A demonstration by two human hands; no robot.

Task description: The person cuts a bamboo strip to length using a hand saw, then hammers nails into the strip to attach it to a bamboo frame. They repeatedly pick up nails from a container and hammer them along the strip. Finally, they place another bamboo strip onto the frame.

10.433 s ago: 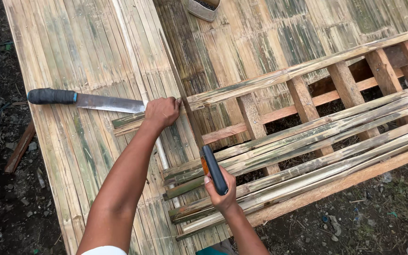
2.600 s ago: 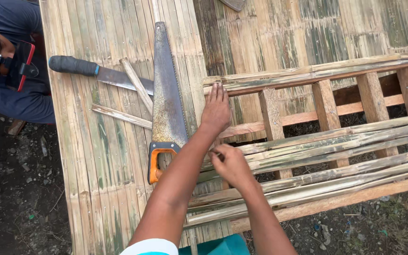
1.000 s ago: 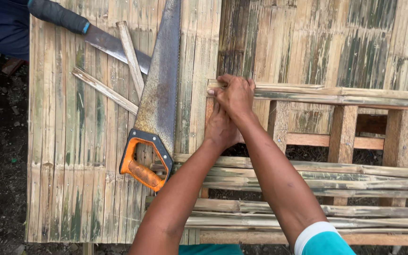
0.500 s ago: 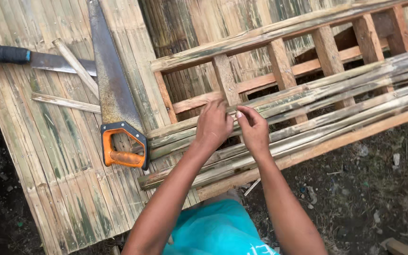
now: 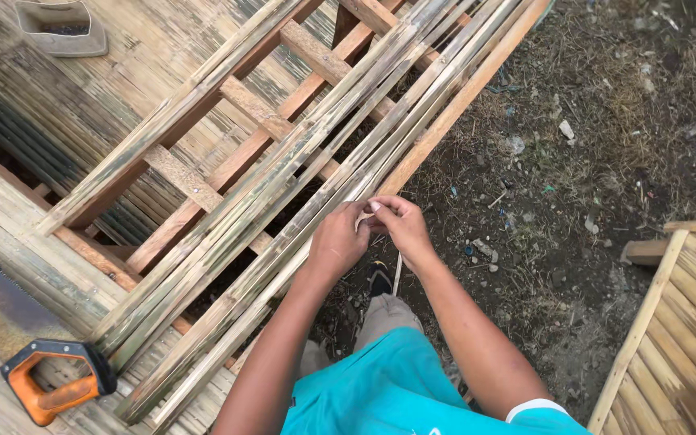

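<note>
Saw [image 5: 38, 366]: we see a handsaw at the far left, lying flat on the bamboo panel [image 5: 10, 242]; its orange and black handle points toward us, and the dark blade runs up and off to the left edge.
Container [image 5: 60, 26]: a grey, square-mouthed tub sits on the bamboo flooring at the top left, well apart from the hands.
Frame [image 5: 227, 89]: a wooden ladder-like frame of rails and short cross pieces lies diagonally across the panel, rising toward the upper right.
Slats [image 5: 300, 193]: a bundle of long split bamboo slats lies on the frame along the same diagonal, its near edge just beside our hands.
Left hand [image 5: 338, 242]: our left hand is curled, fingers closed narrow, resting against the edge of the slats and pinching a thin pale strip [image 5: 397, 274].
Right hand [image 5: 400, 225]: our right hand meets the left, thumb and fingers pinched on the same strip, whose loose end hangs down below the hands.
Ground [image 5: 590, 121]: bare dirt with dry grass and small litter spreads on the right.
Second panel [image 5: 678, 338]: another bamboo panel shows in the lower right corner.
</note>
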